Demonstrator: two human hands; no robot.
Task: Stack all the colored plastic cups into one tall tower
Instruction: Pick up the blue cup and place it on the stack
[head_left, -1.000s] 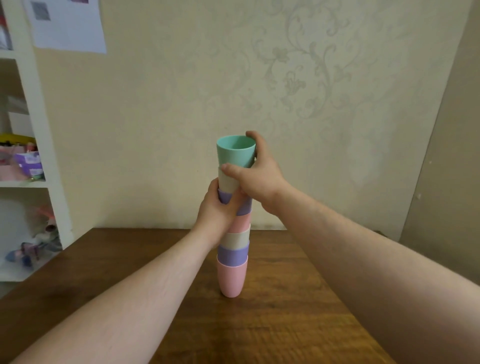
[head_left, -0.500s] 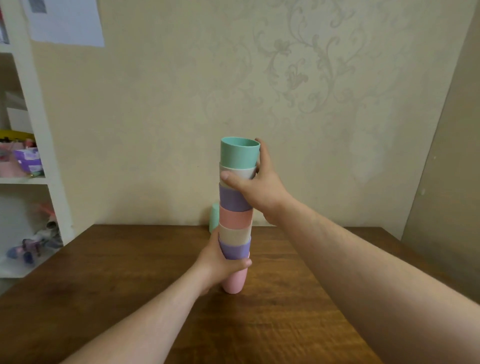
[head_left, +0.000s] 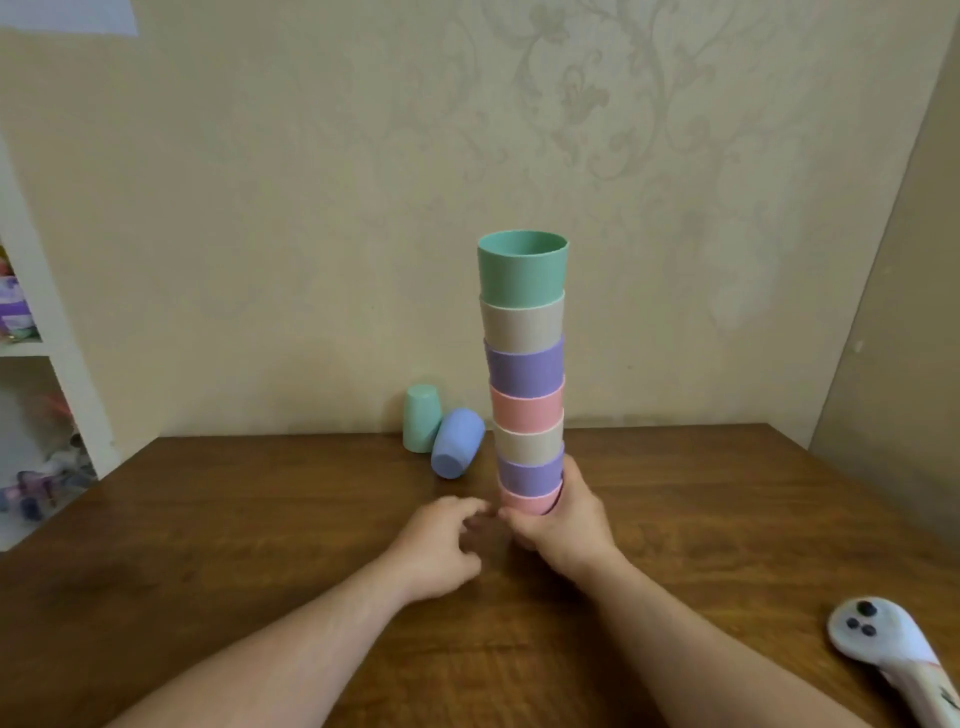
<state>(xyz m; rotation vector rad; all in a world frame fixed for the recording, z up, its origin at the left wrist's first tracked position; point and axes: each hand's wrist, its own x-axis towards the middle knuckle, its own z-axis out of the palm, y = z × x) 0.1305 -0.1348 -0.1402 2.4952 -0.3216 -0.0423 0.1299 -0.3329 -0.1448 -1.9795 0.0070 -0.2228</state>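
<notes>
A tower of several nested cups (head_left: 525, 374) stands upright on the wooden table (head_left: 260, 519), with a teal cup (head_left: 522, 270) on top and a pink cup (head_left: 530, 501) at the bottom. My right hand (head_left: 563, 525) wraps around the tower's base. My left hand (head_left: 441, 540) hovers just left of the base, fingers loosely curled, holding nothing. Behind and to the left, a mint cup (head_left: 422, 418) stands upside down and a blue cup (head_left: 457, 441) lies on its side against it.
A white handheld controller (head_left: 883, 644) lies at the table's front right. The patterned wall runs along the table's far edge. White shelves (head_left: 31, 364) with toys stand to the left.
My right hand slid from the tower's upper cups down to its base. My left hand let go of the base and drew back left. The view tilted down, showing two loose cups.
</notes>
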